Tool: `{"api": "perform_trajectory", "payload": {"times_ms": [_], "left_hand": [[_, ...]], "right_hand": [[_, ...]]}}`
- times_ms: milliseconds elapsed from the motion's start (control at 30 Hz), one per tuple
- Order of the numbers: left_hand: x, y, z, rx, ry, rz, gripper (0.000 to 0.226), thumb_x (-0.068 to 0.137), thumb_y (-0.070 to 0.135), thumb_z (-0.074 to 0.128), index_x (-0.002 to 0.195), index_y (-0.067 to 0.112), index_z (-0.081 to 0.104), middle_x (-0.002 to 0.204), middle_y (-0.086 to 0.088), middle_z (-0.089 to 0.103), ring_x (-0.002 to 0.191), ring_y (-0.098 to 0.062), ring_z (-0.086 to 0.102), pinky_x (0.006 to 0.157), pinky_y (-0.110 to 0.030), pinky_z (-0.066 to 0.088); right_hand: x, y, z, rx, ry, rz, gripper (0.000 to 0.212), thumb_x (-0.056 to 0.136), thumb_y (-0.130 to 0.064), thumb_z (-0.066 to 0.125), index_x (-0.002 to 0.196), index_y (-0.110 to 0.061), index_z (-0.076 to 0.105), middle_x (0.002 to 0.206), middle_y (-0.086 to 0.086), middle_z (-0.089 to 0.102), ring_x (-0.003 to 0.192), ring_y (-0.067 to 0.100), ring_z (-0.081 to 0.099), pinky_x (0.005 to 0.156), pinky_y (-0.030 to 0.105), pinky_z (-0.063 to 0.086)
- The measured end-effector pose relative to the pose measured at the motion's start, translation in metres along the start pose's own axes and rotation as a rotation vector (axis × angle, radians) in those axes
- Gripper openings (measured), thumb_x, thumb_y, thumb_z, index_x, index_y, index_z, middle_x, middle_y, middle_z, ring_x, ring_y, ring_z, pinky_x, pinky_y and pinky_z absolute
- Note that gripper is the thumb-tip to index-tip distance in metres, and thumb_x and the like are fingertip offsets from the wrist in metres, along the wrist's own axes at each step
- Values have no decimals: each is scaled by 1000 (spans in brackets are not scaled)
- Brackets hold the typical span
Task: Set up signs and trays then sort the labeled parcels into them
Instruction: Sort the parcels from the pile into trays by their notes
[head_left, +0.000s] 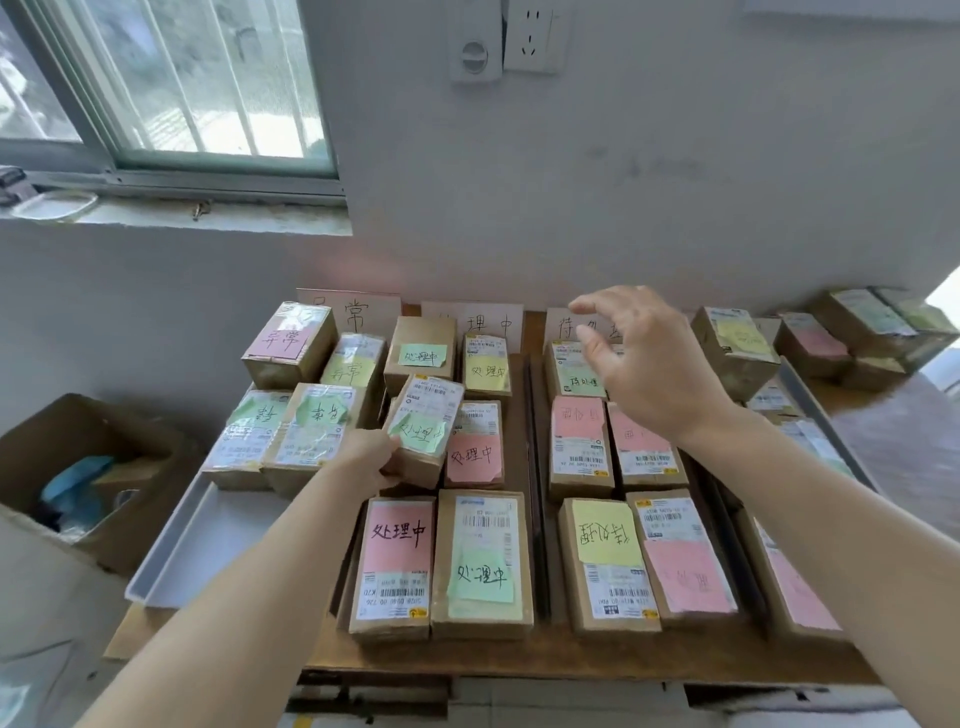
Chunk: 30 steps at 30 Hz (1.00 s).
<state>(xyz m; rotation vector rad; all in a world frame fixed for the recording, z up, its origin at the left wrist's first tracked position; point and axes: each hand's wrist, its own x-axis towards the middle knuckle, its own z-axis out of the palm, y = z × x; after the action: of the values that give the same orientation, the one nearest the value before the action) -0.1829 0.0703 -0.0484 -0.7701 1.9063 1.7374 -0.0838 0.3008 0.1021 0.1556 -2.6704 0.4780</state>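
Parcel (423, 431) in left hand (370, 457): small brown carton with a white barcode label on the far half and a green sticky note on the near half, handwritten 处理中. It's tilted, lifted slightly over the other cartons in the middle tray (529, 467), and just beside a pink-note carton (474, 457) w/ the same text. Left hand grips its near-left edge; fingers mostly hidden behind the carton.

Right hand (639, 364) is released: fingers spread, loosely bent, nothing in it. It hovers over the rear of the right-side cartons.

Three white signs lean on the wall behind the trays.
- Left sign (363, 312): first char blocked by a carton, 常 readable.
- Middle sign (483, 322): first char hidden, 理中 readable.
- Right sign (561, 325): partly behind the right hand, only 待 is clear.

White tray (171, 561) at left has its near half bare, cartons at the rear.

Unsorted cartons (857, 332) at rear right of desk (467, 660): notes too blurred to read. Cartons at far right are cut off by the right forearm. Small label print unreadable throughout.
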Motion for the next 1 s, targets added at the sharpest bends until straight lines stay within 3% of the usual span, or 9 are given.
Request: {"api": "perform_trajectory", "payload": {"times_ms": [167,300,400,467,500,567,633,833,1000], "left_hand": [[19,3,2,157,20,75,35,93,4,50,126,-5,48,126,-21,55,111,-34,59,64,-32,55],[21,1,3,219,87,32,5,93,2,49,97,0,50,109,-19,60,100,-33,60,76,-41,57],[11,0,-4,495,129,126,3,92,5,51,93,2,52,95,-15,59,80,-25,59,72,-38,58],[0,8,-6,715,166,284,4,91,6,51,91,2,52,92,-13,57,70,-19,54,58,-30,51],[-6,15,-6,790,179,387,11,90,9,51,99,2,53,96,-13,58,74,-20,55,59,-29,47],[-22,34,-1,838,154,594,34,93,18,52,124,4,49,117,-13,56,96,-24,57,76,-35,49],[-44,56,9,811,95,788,42,95,21,49,134,9,43,134,-9,47,114,-24,52,92,-36,45],[-127,98,58,721,46,1364,39,95,20,50,133,12,48,130,-4,48,119,-19,45,96,-26,33],[-193,106,120,581,14,1751,32,90,15,54,120,5,57,118,-11,55,111,-27,50,96,-36,39]], "right_hand": [[3,-6,11,0,-19,30,27,94,-14,53,119,-7,62,116,6,64,114,19,52,95,25,36],[8,-13,17,7,-24,31,27,94,-14,53,118,-7,62,115,6,65,113,18,53,93,22,35],[12,-18,18,17,-14,28,27,94,-14,53,118,-7,62,115,6,64,113,19,52,93,20,33],[15,-22,19,15,-3,20,28,94,-14,53,119,-7,61,116,6,64,114,19,52,93,18,31],[16,-24,19,13,4,15,28,94,-14,53,120,-7,61,117,6,64,115,18,51,94,17,30],[18,-29,18,4,20,3,29,94,-14,53,121,-6,61,119,7,63,116,18,51,94,15,27],[18,-32,13,-8,43,-7,29,94,-13,54,121,-6,60,119,7,63,116,19,52,95,16,28],[6,-16,-29,-161,178,0,30,92,-13,56,121,-4,60,116,10,64,113,24,54,95,28,37],[-22,26,-84,-319,325,69,29,90,-10,56,117,-1,61,111,15,65,107,32,55,90,43,44]]}}
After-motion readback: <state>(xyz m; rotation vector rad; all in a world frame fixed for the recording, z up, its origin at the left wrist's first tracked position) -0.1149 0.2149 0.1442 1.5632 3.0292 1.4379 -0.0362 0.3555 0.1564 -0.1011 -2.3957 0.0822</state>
